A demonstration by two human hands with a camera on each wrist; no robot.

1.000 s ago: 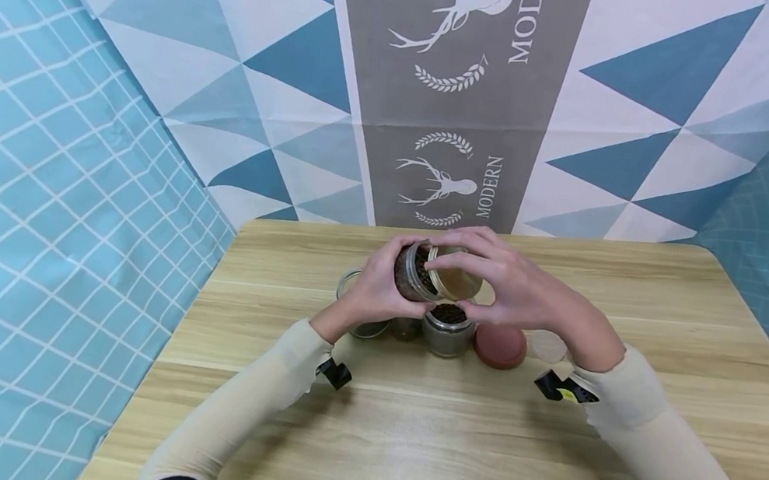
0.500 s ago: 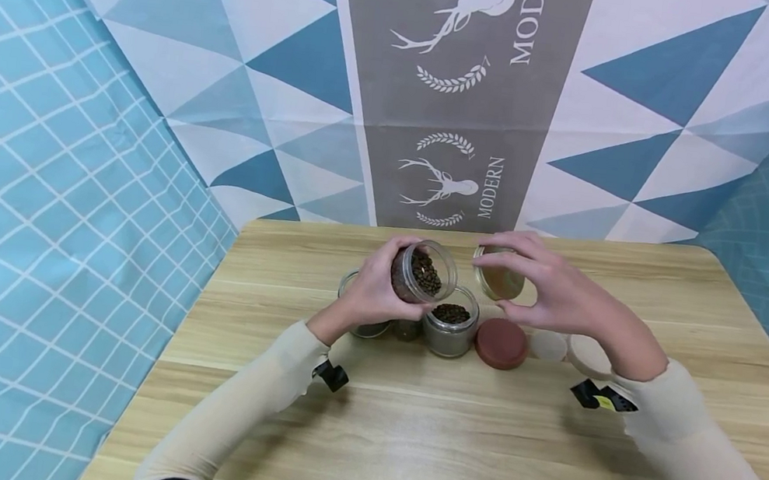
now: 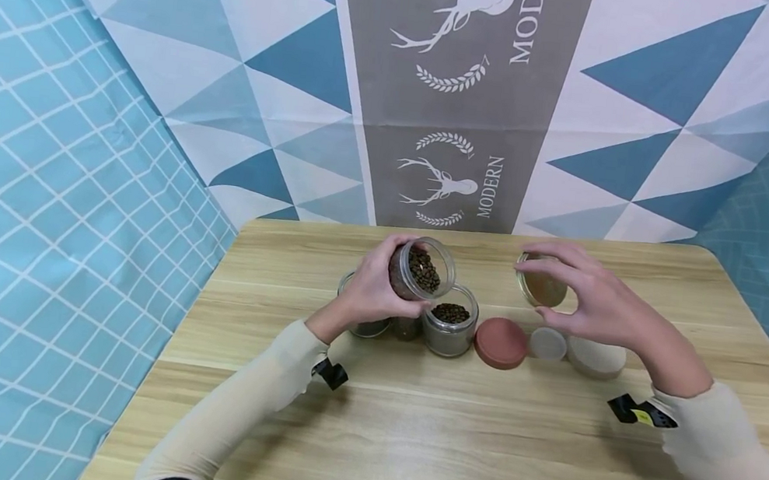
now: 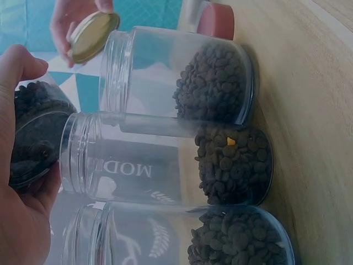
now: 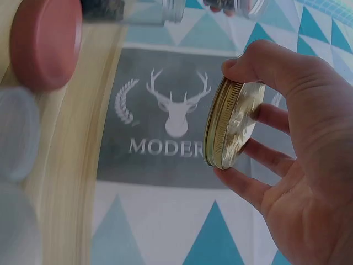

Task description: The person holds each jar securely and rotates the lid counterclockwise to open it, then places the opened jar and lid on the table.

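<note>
My left hand grips a clear jar partly filled with dark brown pellets, tilted with its uncovered mouth to the right. A gold screw lid is held by its rim between the thumb and fingers of my right hand, off to the right above the table. Below the held jar, an uncovered glass jar with similar pellets stands on the table. Beside it in the left wrist view are a middle jar and another jar, both partly filled; my left hand partly hides these in the head view.
A red lid, a small whitish lid and a larger pale lid lie in a row right of the jars. The wooden table ends at a patterned cloth wall behind.
My right hand has drawn the gold lid off the held jar's mouth and carried it right. The left hand and its jar have hardly moved.
</note>
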